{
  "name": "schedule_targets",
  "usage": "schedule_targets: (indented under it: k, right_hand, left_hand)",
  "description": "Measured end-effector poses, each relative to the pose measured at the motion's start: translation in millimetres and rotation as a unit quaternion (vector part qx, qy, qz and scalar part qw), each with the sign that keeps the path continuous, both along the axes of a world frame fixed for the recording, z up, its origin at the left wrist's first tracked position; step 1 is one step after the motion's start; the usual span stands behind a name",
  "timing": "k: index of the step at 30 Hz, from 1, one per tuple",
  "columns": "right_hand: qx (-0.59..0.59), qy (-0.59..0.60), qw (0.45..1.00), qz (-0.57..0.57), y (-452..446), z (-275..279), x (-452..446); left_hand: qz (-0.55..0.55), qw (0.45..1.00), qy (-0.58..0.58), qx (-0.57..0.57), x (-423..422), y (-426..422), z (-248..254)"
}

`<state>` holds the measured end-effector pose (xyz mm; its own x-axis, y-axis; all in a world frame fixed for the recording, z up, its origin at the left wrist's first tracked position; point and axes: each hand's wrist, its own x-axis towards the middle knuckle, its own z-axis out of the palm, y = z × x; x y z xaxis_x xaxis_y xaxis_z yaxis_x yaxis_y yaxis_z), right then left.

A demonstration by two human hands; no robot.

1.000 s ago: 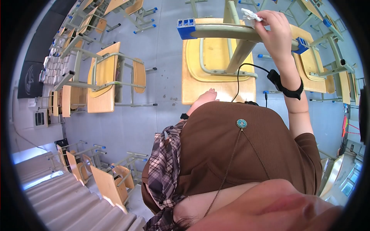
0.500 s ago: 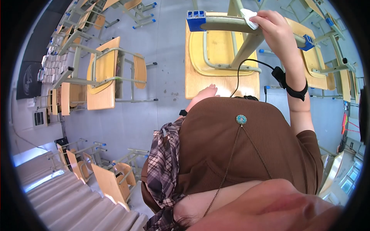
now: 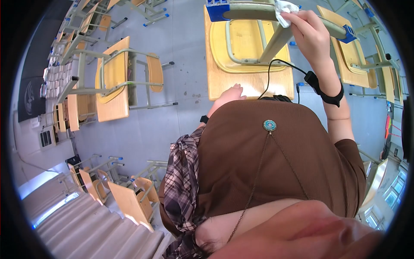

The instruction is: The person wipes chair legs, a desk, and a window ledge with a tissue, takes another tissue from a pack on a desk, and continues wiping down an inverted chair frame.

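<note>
My right hand (image 3: 311, 35) pinches a crumpled white cloth or tissue (image 3: 285, 13) against the grey metal foot bar (image 3: 254, 14) of an upturned chair. Blue caps sit on both ends of that bar. The chair's yellow seat (image 3: 241, 47) lies upside down on a wooden desk top (image 3: 252, 86). Close to the desk's near edge, my left hand (image 3: 234, 92) rests with its fingers extended and nothing visible in it; my body partly hides it. A black cable (image 3: 270, 71) runs to a black band (image 3: 330, 100) on my right wrist.
Another desk (image 3: 123, 103) with an upturned chair stands to the left, and one more (image 3: 345, 64) to the right. Further desks and chairs (image 3: 129, 200) are at the lower left, beside a pale pleated curtain (image 3: 95, 233). Grey floor (image 3: 183, 56) shows between the rows.
The white cloth came down onto the bar with my right hand and now lies bunched over it. The desk and chair have shifted upward in view. My left hand stays near the desk edge.
</note>
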<state>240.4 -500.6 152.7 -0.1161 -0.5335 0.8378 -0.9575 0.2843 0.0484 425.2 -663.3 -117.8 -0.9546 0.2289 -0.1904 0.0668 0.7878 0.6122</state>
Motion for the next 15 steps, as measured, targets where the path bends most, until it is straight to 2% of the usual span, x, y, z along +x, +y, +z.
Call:
schedule_targets:
  k: [3, 7, 11, 15]
  right_hand:
    - [-0.069, 0.002, 0.998, 0.002, 5.4, -26.2, -3.8]
    - [-0.094, -0.030, 0.995, -0.033, 4.4, -74.2, 3.2]
    - [-0.089, -0.067, 0.993, -0.046, 5.9, -103.0, 7.9]
    - [-0.045, -0.167, 0.980, -0.094, 14.1, -146.4, 13.0]
  left_hand:
    - [0.002, 0.999, -0.053, -0.005, 4.8, -0.4, 2.3]
    - [0.027, 0.998, -0.050, -0.007, 17.9, 2.6, -2.7]
    - [0.011, 0.996, -0.093, -0.005, 22.1, 0.0, 2.1]
    - [0.009, 0.995, -0.102, -0.004, 25.0, -2.5, 1.8]
